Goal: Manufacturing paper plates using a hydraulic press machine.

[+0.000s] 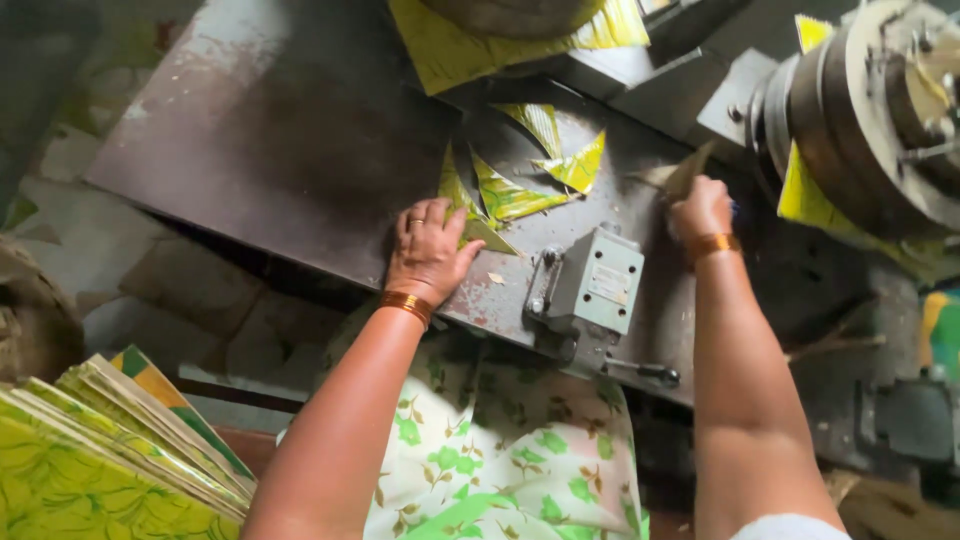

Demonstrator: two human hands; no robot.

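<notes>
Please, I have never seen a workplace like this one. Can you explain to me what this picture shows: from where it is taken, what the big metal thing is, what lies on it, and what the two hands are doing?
The picture comes from a camera worn on the person's head, so it looks down over their own arms.

The grey surface is the metal table of a workshop machine. At the upper right is its heavy round wheel. Near the front edge sits a small grey switch box.

On the table lie a few pointed yellow-green paper scraps. A larger yellow sheet lies at the top, partly under a round part.

The left hand rests flat on the table, its fingers on one scrap. The right hand is closed around a small pale piece; what it is, I cannot tell.

At the lower left is a stack of yellow-green printed sheets.
</notes>
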